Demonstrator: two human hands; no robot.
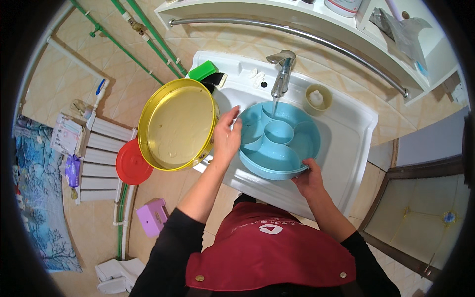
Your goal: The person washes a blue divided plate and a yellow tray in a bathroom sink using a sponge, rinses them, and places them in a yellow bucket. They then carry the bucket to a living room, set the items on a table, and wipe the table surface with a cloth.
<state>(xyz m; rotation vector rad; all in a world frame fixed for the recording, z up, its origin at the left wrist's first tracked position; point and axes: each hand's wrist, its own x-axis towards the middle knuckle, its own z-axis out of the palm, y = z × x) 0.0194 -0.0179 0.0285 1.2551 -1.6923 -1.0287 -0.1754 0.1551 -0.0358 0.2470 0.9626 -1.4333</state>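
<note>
A round light-blue divided tray (278, 152), with a small round cup in its middle and several compartments around it, sits in the white sink. Water runs from the chrome faucet (282, 74) into its far side. My right hand (309, 181) grips the tray's near right rim, thumb over the edge and fingers underneath. At the tray's left rim is my left hand (227, 140), its fingers apart and stretched forward; whether they touch the rim is hard to tell. Just left of that hand, a large round gold tin (178, 123) rests tilted at the sink's left edge.
The white sink (341, 163) has a beige cup (317, 99) at its back right. A green box-shaped item (202, 71) lies at its back left corner. A towel rail (297, 33) and shelf overhang the far side. Left stand a white radiator (101, 161), a red lid (134, 162) and a purple stool (152, 218).
</note>
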